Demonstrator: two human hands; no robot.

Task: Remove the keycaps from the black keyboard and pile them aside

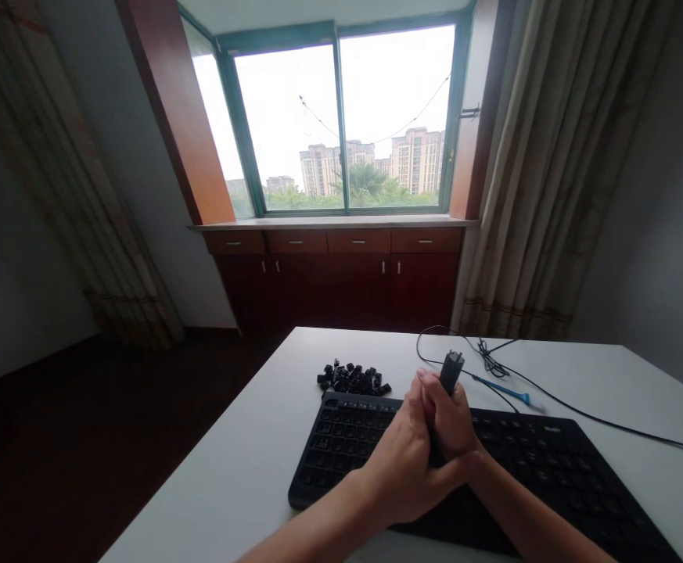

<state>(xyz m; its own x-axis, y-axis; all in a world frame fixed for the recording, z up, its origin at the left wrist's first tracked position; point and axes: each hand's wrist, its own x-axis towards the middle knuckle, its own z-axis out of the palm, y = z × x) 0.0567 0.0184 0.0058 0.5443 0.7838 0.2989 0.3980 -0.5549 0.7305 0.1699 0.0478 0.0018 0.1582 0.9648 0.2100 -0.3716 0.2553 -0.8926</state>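
My right hand (pixel 450 418) is closed around a dark flat-sided tool with small prongs (pixel 451 371), which points up and away from me. My left hand (pixel 403 461) wraps over the right one, its thumb lying across the right wrist. Its fingertips are partly hidden, as is the lower part of the tool. Below both hands lies a black keyboard (pixel 529 453). Several key places at its left end look bare of caps. A heap of loose black keycaps (pixel 353 379) sits just beyond the keyboard's far left edge.
Behind the keyboard, a slim blue brush-like tool (pixel 502 389) with a pale end rests on the white table (pixel 235 461). A black cable (pixel 587 414), bunched near the back, runs off to the right. Past the table stand red-brown cabinets (pixel 329 281) under a window.
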